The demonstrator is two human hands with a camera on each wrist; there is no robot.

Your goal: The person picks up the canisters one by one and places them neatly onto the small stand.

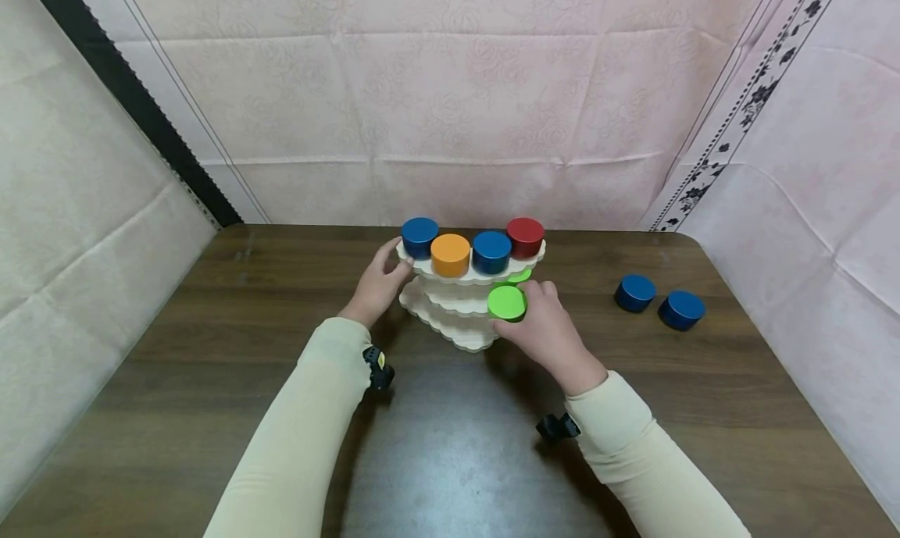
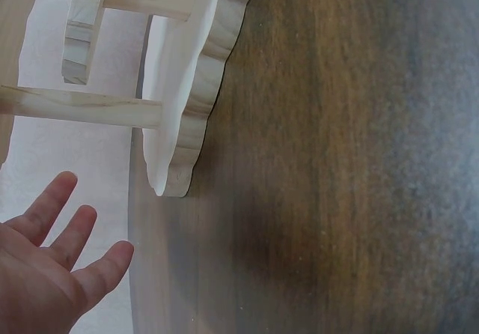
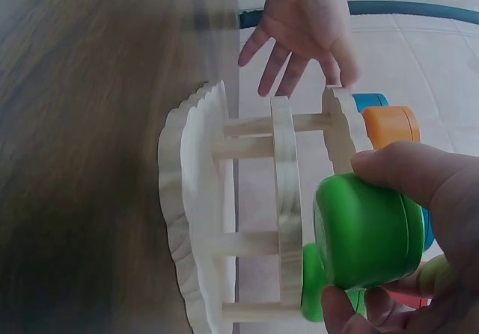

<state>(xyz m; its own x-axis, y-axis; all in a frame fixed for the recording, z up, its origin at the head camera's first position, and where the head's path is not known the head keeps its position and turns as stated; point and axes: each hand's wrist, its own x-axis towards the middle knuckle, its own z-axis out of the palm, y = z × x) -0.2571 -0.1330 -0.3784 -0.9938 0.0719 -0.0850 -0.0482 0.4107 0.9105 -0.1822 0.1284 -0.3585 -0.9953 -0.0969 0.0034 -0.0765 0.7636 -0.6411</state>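
My right hand [image 1: 544, 331] pinches a green cylinder [image 1: 507, 304] beside the tiered stand's [image 1: 457, 323] middle shelf; my left hand [image 1: 380, 284], fingers relaxed, steadies the top tier. I should slide it in level, gently.

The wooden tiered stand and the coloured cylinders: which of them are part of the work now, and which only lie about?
In the work:
three-tier scalloped wooden stand
green cylinder in right hand
left hand at top tier

Lying about:
two loose blue cylinders on the brown table
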